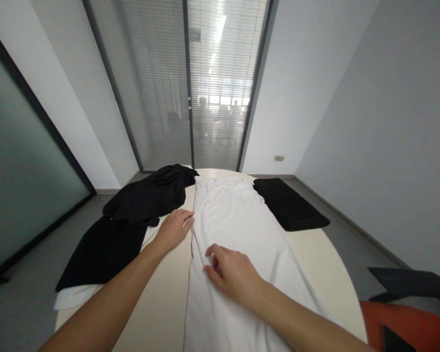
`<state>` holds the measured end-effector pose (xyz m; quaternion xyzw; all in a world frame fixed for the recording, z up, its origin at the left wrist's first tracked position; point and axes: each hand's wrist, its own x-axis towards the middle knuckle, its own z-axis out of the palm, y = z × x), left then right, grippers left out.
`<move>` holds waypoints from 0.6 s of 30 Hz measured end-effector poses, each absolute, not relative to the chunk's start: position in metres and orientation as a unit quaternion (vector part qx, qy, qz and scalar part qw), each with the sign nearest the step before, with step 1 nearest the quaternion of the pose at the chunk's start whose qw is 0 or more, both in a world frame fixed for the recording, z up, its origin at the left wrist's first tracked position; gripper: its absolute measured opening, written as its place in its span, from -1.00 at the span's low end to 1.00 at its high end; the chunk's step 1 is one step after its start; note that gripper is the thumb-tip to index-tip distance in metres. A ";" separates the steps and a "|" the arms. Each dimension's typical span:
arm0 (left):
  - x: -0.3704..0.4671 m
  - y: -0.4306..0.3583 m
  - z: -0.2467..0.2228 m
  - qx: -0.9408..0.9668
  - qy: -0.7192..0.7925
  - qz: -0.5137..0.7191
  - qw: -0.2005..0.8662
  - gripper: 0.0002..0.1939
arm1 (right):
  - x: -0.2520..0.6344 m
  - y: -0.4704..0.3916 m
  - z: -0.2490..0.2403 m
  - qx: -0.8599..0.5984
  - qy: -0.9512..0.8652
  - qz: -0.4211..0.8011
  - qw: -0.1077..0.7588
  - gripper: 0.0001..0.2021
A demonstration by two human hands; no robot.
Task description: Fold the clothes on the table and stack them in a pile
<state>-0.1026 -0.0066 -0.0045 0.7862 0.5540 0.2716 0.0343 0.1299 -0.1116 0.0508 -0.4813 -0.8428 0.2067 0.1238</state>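
Observation:
A long white garment, seemingly trousers with the waistband at the far end, lies lengthwise across the round cream table. At its left edge is my left hand, thumb and fingertips close together on the fabric edge. My right hand is over the middle of the garment, with its fingers bent and a gap between thumb and forefinger. Nothing shows in that gap. Some light creases run along the white cloth, and its near end passes out of the picture at the bottom.
On the left, a loose heap of black clothing lies over more black fabric and a white piece. A flat black folded item rests at the table's right. An orange-seated chair stands lower right. Beyond are glass panels with blinds.

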 end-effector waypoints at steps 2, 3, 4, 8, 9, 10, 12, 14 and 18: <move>-0.102 -0.007 -0.005 0.791 0.548 0.269 0.030 -0.64 | 0.129 -0.110 0.048 -0.479 -0.843 0.216 0.112 -0.73; -0.101 -0.007 -0.005 0.794 0.546 0.267 0.027 -0.64 | 0.129 -0.108 0.049 -0.477 -0.843 0.225 0.102 -0.72; -0.101 -0.007 -0.005 0.796 0.545 0.264 0.022 -0.63 | 0.129 -0.106 0.050 -0.478 -0.841 0.235 0.091 -0.71; -0.101 -0.006 -0.007 0.795 0.550 0.257 0.014 -0.64 | 0.128 -0.081 0.061 -0.520 -0.816 0.247 0.054 -0.78; -0.101 -0.005 -0.007 0.794 0.551 0.257 0.014 -0.64 | 0.126 -0.070 0.064 -0.533 -0.811 0.237 0.049 -0.80; -0.101 -0.005 -0.008 0.793 0.551 0.258 0.014 -0.64 | 0.124 -0.058 0.067 -0.545 -0.808 0.219 0.049 -0.79; -0.102 -0.004 -0.008 0.794 0.551 0.258 0.014 -0.64 | 0.117 -0.032 0.069 -0.588 -0.786 0.182 0.047 -0.76; -0.102 -0.004 -0.009 0.795 0.547 0.261 0.012 -0.64 | 0.109 -0.008 0.068 -0.611 -0.770 0.174 0.057 -0.73; -0.102 -0.003 -0.011 0.795 0.540 0.276 0.010 -0.66 | 0.094 0.020 0.054 -0.642 -0.738 0.194 0.079 -0.67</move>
